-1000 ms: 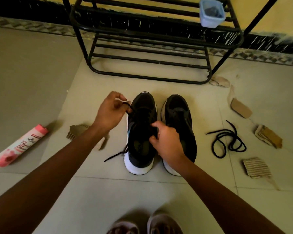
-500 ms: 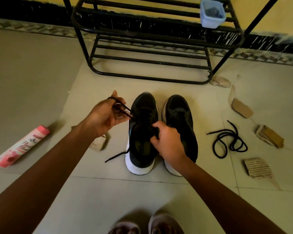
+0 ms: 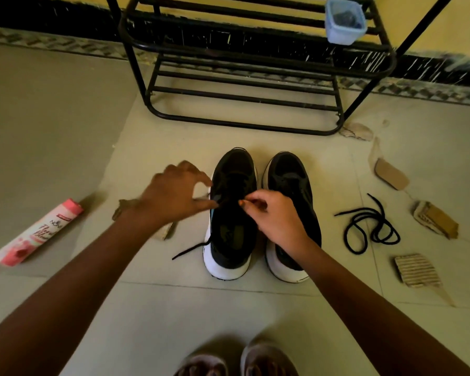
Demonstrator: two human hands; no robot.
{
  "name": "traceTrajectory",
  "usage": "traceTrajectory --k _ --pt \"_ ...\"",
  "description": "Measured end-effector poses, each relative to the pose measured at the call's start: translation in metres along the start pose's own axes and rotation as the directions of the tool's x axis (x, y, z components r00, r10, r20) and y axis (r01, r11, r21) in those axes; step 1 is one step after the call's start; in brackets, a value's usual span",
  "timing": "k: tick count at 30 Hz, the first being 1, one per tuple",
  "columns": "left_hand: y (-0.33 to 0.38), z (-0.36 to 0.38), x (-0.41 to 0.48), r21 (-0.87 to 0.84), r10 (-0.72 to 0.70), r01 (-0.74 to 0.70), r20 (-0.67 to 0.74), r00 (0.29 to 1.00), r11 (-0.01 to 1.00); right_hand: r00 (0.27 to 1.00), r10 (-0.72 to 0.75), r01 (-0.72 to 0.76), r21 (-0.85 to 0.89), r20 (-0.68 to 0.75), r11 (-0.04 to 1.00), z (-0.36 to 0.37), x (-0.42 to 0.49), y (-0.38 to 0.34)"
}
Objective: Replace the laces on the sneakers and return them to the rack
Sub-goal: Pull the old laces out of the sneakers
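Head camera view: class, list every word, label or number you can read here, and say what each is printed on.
"Floral Bloom", in script, as best I can tell: on the pink and white plastic bottle lying on the floor.
Small brand word above it: too blurred to read.
Red strip near its cap: too small.
Mark inside the black white-soled sneaker nearer the bottle: unreadable.

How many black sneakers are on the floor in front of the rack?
2. The left sneaker has a lace end trailing out; the right sneaker stands close beside it. No hidden ones seem likely.
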State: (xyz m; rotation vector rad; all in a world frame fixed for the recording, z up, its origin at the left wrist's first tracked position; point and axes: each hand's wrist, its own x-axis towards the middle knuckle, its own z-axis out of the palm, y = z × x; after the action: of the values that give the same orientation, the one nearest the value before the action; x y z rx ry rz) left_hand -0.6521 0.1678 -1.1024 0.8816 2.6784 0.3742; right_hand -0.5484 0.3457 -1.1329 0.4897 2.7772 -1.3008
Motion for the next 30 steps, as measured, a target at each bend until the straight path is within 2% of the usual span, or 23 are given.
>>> traceTrajectory --k 2,5,9,12,14,19,21,22,24,26,30 --pt "0.012 0.014 -0.002 -0.03 0.0 0.001 0.017 1.0 1.0 0.996 -0.061 0.061 0.01 -0.062 0.998 -0.001 0.002 0.0" --pt "0.024 0.028 0.001 0.031 0.014 -0.015 0.033 0.999 0.999 0.989 -0.117 0.118 0.012 -0.088 0.993 0.0 0.003 -0.001" --pt "0.024 0.034 0.001 0.027 0.018 -0.018 -0.002 1.0 0.999 0.975 -0.199 0.192 -0.079 -0.098 0.978 0.002 0.005 -0.001" --pt "0.026 0.034 -0.001 -0.01 0.015 -0.015 -0.034 0.999 1.0 0.969 -0.211 0.211 -0.015 -0.129 0.977 0.003 0.007 -0.002" --pt "0.025 0.035 -0.002 -0.056 -0.002 0.0 -0.034 0.999 0.998 0.973 -0.209 0.212 0.017 -0.101 0.977 0.002 0.009 -0.001" --pt "0.022 0.038 -0.002 -0.122 -0.049 0.045 -0.03 0.998 0.991 0.953 -0.299 0.293 -0.113 -0.039 0.949 0.001 0.008 -0.004" --pt "0.021 0.039 -0.001 -0.121 -0.056 0.052 -0.03 0.998 0.991 0.955 -0.294 0.287 -0.126 -0.035 0.95 0.002 0.008 -0.006" --pt "0.021 0.039 -0.002 -0.12 -0.062 0.058 -0.031 0.998 0.991 0.963 -0.264 0.26 -0.083 -0.047 0.962 0.002 0.008 -0.005" --pt "0.022 0.04 -0.002 -0.127 -0.073 0.068 -0.034 0.997 0.99 0.984 -0.159 0.167 0.108 -0.081 0.98 0.001 0.007 -0.004" --pt "0.024 0.04 -0.003 -0.127 -0.076 0.072 -0.028 0.997 0.989 0.994 -0.057 0.082 0.278 -0.098 0.957 0.003 0.006 -0.003" --pt "0.028 0.041 -0.002 -0.09 -0.066 0.064 -0.015 0.998 0.994 0.997 0.05 -0.024 0.409 -0.052 0.912 0.001 0.008 -0.006"
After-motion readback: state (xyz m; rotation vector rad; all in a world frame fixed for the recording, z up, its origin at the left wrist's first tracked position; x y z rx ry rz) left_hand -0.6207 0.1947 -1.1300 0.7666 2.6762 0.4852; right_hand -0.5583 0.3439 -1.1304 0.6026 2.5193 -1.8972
